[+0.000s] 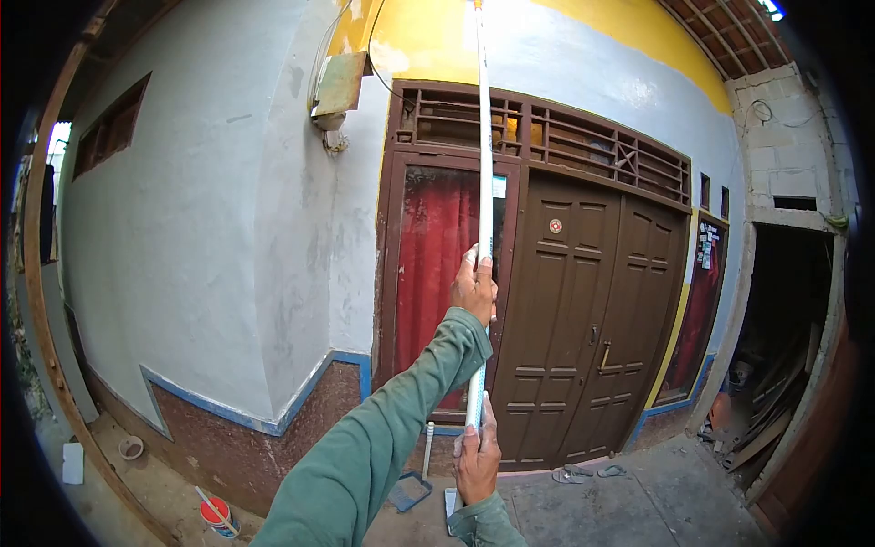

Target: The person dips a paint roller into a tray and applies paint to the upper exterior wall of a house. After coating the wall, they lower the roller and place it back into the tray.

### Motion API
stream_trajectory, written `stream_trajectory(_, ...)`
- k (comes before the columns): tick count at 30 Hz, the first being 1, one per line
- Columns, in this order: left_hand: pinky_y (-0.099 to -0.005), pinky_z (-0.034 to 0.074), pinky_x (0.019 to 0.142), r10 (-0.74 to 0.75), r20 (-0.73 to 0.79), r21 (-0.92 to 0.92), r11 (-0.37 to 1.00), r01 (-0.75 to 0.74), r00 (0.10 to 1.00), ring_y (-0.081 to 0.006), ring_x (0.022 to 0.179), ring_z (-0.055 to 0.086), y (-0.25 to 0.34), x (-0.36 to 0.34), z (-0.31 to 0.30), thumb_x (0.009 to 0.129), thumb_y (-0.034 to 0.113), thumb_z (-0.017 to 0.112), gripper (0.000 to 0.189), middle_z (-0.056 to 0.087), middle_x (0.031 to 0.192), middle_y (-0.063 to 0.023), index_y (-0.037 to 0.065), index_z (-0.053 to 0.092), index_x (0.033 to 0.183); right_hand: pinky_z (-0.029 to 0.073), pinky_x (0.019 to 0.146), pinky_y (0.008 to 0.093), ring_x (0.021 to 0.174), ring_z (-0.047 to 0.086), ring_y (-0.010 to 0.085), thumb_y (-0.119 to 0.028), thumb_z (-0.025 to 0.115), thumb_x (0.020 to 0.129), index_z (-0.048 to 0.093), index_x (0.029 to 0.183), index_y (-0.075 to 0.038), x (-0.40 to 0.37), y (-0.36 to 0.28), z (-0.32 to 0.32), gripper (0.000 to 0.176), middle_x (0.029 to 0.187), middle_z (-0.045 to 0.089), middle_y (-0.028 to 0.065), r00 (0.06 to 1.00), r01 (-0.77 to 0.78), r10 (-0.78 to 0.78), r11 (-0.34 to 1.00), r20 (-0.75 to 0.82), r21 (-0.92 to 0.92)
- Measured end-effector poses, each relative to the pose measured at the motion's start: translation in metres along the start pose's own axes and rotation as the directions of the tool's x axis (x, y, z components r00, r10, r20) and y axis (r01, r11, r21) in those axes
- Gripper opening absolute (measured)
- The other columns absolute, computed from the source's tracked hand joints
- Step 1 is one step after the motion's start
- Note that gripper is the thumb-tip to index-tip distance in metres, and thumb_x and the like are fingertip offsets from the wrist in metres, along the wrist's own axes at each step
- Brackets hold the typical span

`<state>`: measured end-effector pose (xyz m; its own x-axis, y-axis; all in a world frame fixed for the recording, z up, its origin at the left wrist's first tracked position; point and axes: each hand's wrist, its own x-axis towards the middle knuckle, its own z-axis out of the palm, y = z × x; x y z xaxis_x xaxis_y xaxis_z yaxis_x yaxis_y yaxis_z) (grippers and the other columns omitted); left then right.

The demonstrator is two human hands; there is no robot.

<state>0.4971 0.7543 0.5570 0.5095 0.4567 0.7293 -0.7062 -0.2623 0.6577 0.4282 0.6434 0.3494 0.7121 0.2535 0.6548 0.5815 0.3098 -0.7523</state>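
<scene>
A long white pole rises almost upright in front of me. Its top end passes out of view at the upper edge, where a bit of orange shows. My left hand, in a green sleeve, is wrapped around the pole at mid-height, in front of the red-curtained window. Lower down, my right hand grips the same pole near its bottom part, with the thumb and fingers along it. Behind the pole are a grey-white wall with a yellow upper band and a brown double door.
A red bucket with a stick stands at lower left. A blue dustpan leans near the wall base. Sandals lie before the door. A lamp fixture juts from the wall corner. Planks fill a dark doorway at right.
</scene>
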Motion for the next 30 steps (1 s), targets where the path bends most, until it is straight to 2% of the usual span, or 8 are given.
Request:
stream_trajectory(1, -0.0258, 0.035, 0.035, 0.004, 0.0, -0.005, 1.0, -0.004, 1.0, -0.0071, 0.04, 0.038, -0.003, 0.003, -0.002, 0.102, 0.035, 0.041, 0.048, 0.044, 0.062, 0.001, 0.011, 0.037, 0.143, 0.043, 0.052, 0.0275, 0.059, 0.048, 0.0091, -0.027, 0.042, 0.103, 0.034, 0.15, -0.01, 0.001, -0.002, 0.0, 0.05, 0.086, 0.062, 0.0081, 0.998, -0.054, 0.054, 0.999, 0.014, 0.0)
stream_trajectory(14, -0.0262, 0.036, 0.036, -0.014, -0.008, -0.019, 1.0, 0.014, 1.0, -0.0073, 0.041, 0.039, -0.015, 0.025, -0.01, 0.102, 0.035, 0.042, 0.048, 0.045, 0.063, 0.0003, 0.012, 0.037, 0.144, 0.041, 0.051, 0.026, 0.059, 0.046, 0.0076, -0.022, 0.042, 0.104, 0.033, 0.15, -0.011, 0.019, 0.003, 0.016, 0.049, 0.081, 0.059, 0.0048, 1.0, -0.002, 0.003, 1.0, -0.018, 0.01)
stream_trajectory(16, -0.0266, 0.037, 0.036, -0.002, -0.012, 0.003, 1.0, 0.002, 1.0, -0.0076, 0.041, 0.04, -0.015, 0.031, -0.011, 0.102, 0.035, 0.042, 0.048, 0.046, 0.063, -0.0002, 0.012, 0.037, 0.144, 0.042, 0.053, 0.0241, 0.061, 0.045, 0.0064, -0.02, 0.041, 0.104, 0.032, 0.15, -0.009, 0.023, 0.0, 0.017, 0.049, 0.096, 0.057, 0.0041, 0.999, -0.046, 0.045, 0.999, 0.027, 0.026)
stream_trajectory(23, -0.0291, 0.043, 0.038, -0.006, 0.004, 0.067, 0.998, 0.005, 1.0, -0.0109, 0.042, 0.046, -0.021, 0.04, -0.019, 0.1, 0.033, 0.044, 0.049, 0.049, 0.064, -0.0031, 0.011, 0.038, 0.143, 0.04, 0.051, 0.0226, 0.06, 0.044, 0.0054, -0.022, 0.042, 0.104, 0.032, 0.15, -0.01, 0.039, 0.008, 0.025, 0.049, 0.086, 0.054, 0.0013, 1.0, 0.022, -0.021, 0.999, -0.014, 0.035)
stream_trajectory(28, -0.0321, 0.048, 0.041, -0.007, 0.075, 0.147, 0.989, -0.004, 0.997, -0.0146, 0.046, 0.053, -0.037, 0.009, -0.032, 0.099, 0.03, 0.047, 0.051, 0.054, 0.066, -0.0064, 0.011, 0.034, 0.144, 0.038, 0.049, 0.0222, 0.058, 0.042, 0.0047, -0.021, 0.042, 0.104, 0.033, 0.15, -0.011, 0.045, 0.021, 0.02, 0.048, 0.076, 0.051, -0.0011, 1.0, 0.004, -0.004, 0.999, 0.006, 0.046)
stream_trajectory(29, -0.0332, 0.05, 0.042, -0.024, 0.095, 0.175, 0.985, 0.007, 0.995, -0.0155, 0.048, 0.055, -0.042, 0.001, -0.035, 0.099, 0.03, 0.047, 0.053, 0.056, 0.066, -0.0074, 0.011, 0.033, 0.145, 0.038, 0.049, 0.0222, 0.058, 0.042, 0.0047, -0.021, 0.042, 0.104, 0.033, 0.15, -0.011, 0.042, 0.021, 0.018, 0.048, 0.076, 0.051, -0.0011, 1.0, 0.004, -0.005, 0.999, 0.008, 0.047)
stream_trajectory(30, -0.0332, 0.05, 0.042, -0.023, 0.093, 0.177, 0.984, 0.007, 0.995, -0.0155, 0.048, 0.055, -0.046, -0.007, -0.038, 0.099, 0.03, 0.047, 0.053, 0.056, 0.066, -0.0074, 0.011, 0.033, 0.145, 0.042, 0.053, 0.0261, 0.059, 0.046, 0.008, -0.021, 0.042, 0.103, 0.034, 0.15, -0.011, 0.037, 0.019, 0.016, 0.049, 0.087, 0.057, 0.0045, 0.999, -0.047, 0.047, 0.999, 0.011, -0.011)
